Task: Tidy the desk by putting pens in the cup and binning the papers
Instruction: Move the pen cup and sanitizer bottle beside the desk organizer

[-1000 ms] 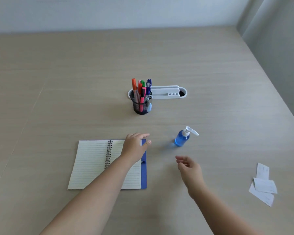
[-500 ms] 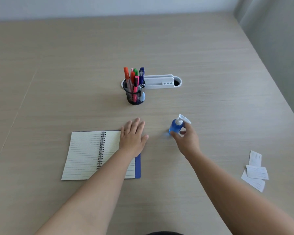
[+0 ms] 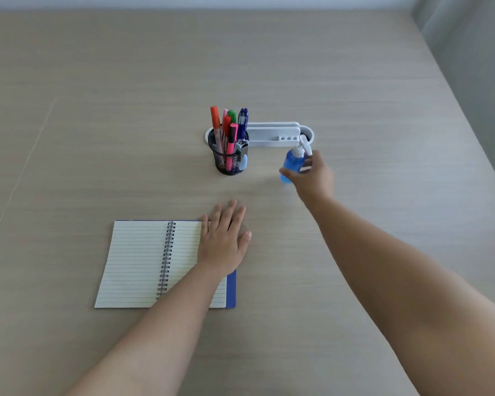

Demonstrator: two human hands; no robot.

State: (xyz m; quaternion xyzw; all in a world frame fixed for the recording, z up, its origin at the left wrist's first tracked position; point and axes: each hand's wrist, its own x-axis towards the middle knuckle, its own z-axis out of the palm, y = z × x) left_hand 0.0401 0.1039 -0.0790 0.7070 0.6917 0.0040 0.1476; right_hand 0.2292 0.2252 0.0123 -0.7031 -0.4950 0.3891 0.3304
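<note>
A black mesh cup (image 3: 229, 161) stands mid-desk holding several pens (image 3: 228, 124) in orange, pink, green, red and blue. My right hand (image 3: 315, 175) is shut on a small blue pump bottle (image 3: 293, 162) just right of the cup. My left hand (image 3: 224, 238) lies flat, fingers apart, on the right page of an open spiral notebook (image 3: 143, 261). No loose papers are in view.
A white cable-port cover (image 3: 272, 134) is set in the desk behind the cup and bottle. The desk's right edge (image 3: 469, 130) runs diagonally beside a grey wall. The back wall borders the desk's far edge.
My right hand took hold of the blue bottle and carried it away from me, up beside the cup. My left hand flattened on the notebook. The paper slips at the right left the view.
</note>
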